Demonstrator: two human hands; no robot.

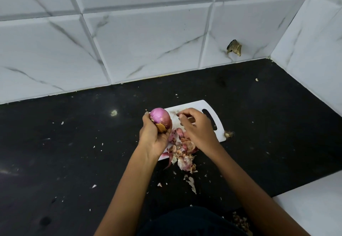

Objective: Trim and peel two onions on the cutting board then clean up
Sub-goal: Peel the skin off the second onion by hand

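The black tabletop (74,152) is carrying the work, with tiled walls rising beyond both hands and small flakes of skin lying scattered around them. The white cutting board (203,108) is lying under and just beyond the right hand, its handle slot showing past the knuckles. The pile of peels (182,154) is sitting between the two wrists, spilling off the board's near edge toward the person.

The left hand (153,135) is gripping the onion (159,117), fingers curled round its lower half and lifting it clear of the board. The onion is showing glossy purple flesh on top, while a patch of dry brown skin is clinging beside the left thumb. The right hand (196,126) is hovering just beside the onion with its fingertips drawn together; whether it is pinching a strip of skin cannot be determined. A trimmed root end (229,134) is lying just past the board's corner, outboard of the right hand.

Judged step: peeling is nearly complete on this onion. To finish well, rotate the onion so the brown patch is facing the right hand, catch the patch's loose edge, and pull toward the trimmed end, dropping skin onto the pile.
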